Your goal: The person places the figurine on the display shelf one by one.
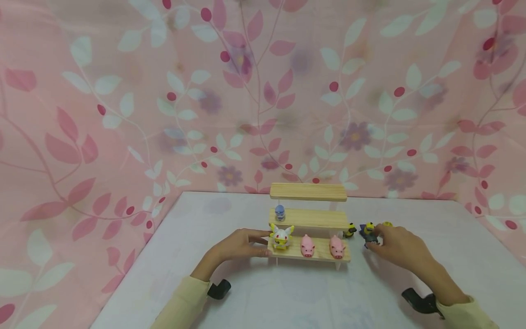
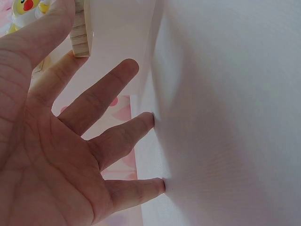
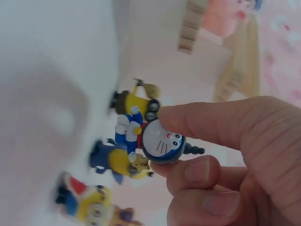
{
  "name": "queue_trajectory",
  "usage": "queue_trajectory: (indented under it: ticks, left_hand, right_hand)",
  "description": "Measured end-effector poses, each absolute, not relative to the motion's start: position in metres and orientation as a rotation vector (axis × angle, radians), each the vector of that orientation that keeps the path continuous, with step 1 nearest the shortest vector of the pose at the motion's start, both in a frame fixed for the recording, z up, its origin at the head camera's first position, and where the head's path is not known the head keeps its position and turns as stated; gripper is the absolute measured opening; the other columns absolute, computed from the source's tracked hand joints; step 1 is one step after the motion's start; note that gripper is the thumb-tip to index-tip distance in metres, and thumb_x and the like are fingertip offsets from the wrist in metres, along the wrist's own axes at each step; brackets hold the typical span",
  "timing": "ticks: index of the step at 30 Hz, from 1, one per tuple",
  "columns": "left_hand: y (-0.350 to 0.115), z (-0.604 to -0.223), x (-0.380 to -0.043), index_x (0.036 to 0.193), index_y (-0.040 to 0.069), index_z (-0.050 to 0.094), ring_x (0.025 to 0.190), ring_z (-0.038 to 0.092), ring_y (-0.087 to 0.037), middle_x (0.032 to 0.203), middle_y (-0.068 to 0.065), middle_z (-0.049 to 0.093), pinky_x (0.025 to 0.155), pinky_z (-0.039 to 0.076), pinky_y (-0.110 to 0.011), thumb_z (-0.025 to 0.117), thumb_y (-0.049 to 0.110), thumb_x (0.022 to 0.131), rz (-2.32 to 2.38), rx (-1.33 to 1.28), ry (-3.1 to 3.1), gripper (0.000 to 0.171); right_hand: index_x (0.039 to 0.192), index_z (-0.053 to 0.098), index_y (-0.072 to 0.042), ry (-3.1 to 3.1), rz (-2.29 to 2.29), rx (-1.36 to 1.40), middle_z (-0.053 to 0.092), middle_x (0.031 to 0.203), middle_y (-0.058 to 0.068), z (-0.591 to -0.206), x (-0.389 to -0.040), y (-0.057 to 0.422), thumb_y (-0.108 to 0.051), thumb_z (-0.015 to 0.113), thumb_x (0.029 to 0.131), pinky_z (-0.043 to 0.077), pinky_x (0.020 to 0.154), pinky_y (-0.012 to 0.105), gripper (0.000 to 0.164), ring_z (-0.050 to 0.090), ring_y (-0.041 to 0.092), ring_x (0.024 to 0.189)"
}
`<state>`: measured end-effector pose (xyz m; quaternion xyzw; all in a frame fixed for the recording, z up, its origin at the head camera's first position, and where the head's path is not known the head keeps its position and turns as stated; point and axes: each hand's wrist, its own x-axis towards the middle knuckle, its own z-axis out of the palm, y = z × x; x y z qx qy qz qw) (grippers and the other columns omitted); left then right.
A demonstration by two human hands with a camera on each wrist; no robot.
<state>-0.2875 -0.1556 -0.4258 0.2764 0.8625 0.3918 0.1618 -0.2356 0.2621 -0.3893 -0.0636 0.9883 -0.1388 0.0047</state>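
Observation:
My right hand (image 1: 400,246) pinches a small blue-and-white cat figurine (image 3: 162,142) by its round head between thumb and fingers. The figurine has a red collar and a star-shaped piece at its side. At the left end of a three-tier wooden display shelf (image 1: 308,191), my left hand (image 1: 238,244) holds the lowest board with thumb and index finger, its other fingers spread. On that board sit a white-and-yellow figurine (image 1: 281,237) and two pink pig figurines (image 1: 307,246). A small blue figurine (image 1: 280,212) stands at the left of the middle tier.
Several yellow figurines with goggles, among them one with dark limbs (image 1: 349,230) and one in blue (image 3: 110,157), stand on the white table (image 1: 230,301) right of the shelf. A pink floral cloth (image 1: 263,105) hangs behind the table.

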Motion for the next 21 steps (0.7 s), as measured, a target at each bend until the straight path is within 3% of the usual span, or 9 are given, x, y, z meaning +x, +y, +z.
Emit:
queue_trajectory:
  ticks: [21]
  left_hand:
    - [-0.156,-0.427,-0.287,0.142,0.020,0.055,0.119,0.060,-0.020,0.130,-0.001,0.064,0.098,0.046,-0.048,0.076,0.043,0.086,1.101,0.791,2.468,0.064]
  right_hand:
    - [0.111,0.064,-0.002,3.213,-0.548,-0.274,0.051,0.061,-0.006,-0.346,-0.205,0.252,-0.041,0.074,0.086,0.037,0.045,0.032,0.048,0.045,0.014,0.051]
